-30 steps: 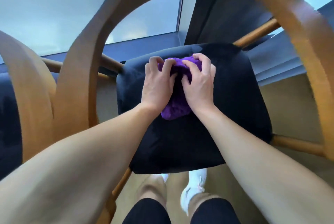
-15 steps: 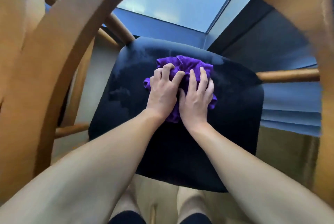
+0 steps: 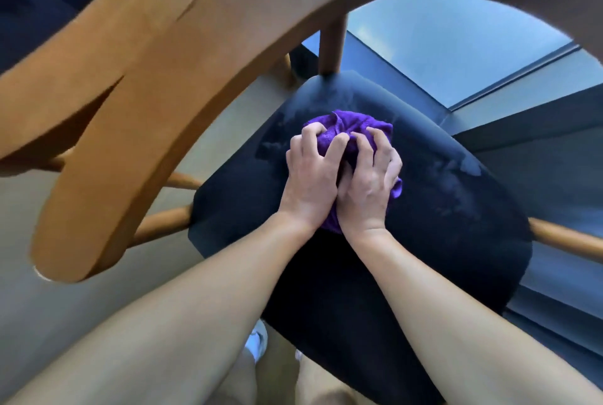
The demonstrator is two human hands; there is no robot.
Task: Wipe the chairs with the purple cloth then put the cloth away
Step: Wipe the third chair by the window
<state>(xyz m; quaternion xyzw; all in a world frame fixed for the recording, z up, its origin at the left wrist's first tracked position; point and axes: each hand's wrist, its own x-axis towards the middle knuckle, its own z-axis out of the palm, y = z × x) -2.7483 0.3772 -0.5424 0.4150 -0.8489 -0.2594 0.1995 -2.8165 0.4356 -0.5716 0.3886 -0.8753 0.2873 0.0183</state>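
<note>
A bunched purple cloth (image 3: 349, 125) lies on the dark blue padded seat (image 3: 440, 218) of a wooden chair. My left hand (image 3: 311, 176) and my right hand (image 3: 368, 182) sit side by side on top of the cloth, fingers curled into its folds, pressing it onto the seat. Most of the cloth is hidden under the hands. Damp streaks show on the seat to the left and right of the cloth. The chair's curved wooden backrest (image 3: 182, 55) arches over the view from the left.
A second wooden chair back (image 3: 65, 84) overlaps at the upper left. Wooden rungs (image 3: 567, 241) run beside the seat. A glass table top (image 3: 456, 48) lies beyond the seat. Beige floor (image 3: 39, 323) and my white shoe (image 3: 257, 339) show below.
The view has swung so the seat now sits to the right. Both hands stayed on the cloth, and their fingers have curled tighter into it, bunching it more.
</note>
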